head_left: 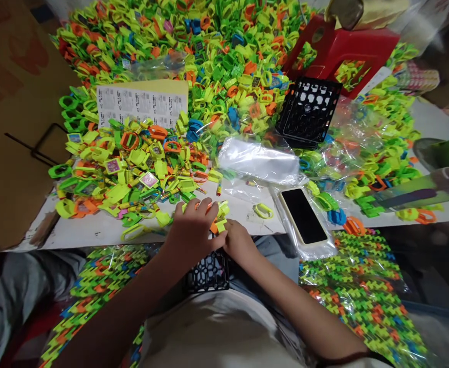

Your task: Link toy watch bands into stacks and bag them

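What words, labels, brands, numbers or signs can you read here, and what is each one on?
No text can be read with certainty.
Cardboard box: large reddish marks, too faint and blurred to read.
Label sheet: rows of small dark print, too small to read.
Toy pieces: some square faces carry designs, too small to make out.
Phone: dark screen, no text visible.

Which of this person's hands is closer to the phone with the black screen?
The right. The right hand is just left of the phone in the picture, not touching it; the left hand is farther left, on the right hand's far side from the phone.
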Motion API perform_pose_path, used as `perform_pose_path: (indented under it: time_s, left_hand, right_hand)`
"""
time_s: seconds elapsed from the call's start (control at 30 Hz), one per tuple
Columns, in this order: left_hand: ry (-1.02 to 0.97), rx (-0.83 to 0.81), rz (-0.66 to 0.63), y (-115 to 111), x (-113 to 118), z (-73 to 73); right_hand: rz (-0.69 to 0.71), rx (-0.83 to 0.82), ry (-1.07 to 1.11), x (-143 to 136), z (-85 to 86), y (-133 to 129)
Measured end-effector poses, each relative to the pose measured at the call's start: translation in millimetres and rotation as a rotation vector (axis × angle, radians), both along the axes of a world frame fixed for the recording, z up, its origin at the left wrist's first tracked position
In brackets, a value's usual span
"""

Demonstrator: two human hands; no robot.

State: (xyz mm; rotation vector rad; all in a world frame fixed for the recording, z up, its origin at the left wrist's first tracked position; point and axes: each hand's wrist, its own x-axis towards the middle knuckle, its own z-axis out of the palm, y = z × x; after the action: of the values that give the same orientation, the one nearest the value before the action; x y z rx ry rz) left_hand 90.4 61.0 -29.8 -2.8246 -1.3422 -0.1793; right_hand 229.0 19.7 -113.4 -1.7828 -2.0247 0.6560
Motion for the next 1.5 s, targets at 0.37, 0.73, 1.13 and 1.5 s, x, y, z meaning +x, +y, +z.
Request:
perform_pose_path:
  time_s: [0.37, 0.73, 1.13, 1.5]
  left_hand:
    - [0.018, 0.079, 0.03, 2, 3, -7.0]
    - [0.02, 0.075, 0.023, -3, -1, -6.4]
    - [0.042, 0.101, 0.016, -1, -1, -6.0]
    - [0.042, 0.019, 0.022, -1, 5, -0.8]
  right_hand:
    - [0.029, 0.13, 0.124, 11, -12.0, 9]
    - [0.018, 0.016, 0.37, 34, -0.3, 10]
    - [0.04, 0.138, 0.453, 31, 11.3, 21]
    - [0.054, 0.187, 0.214, 24, -16.0, 39]
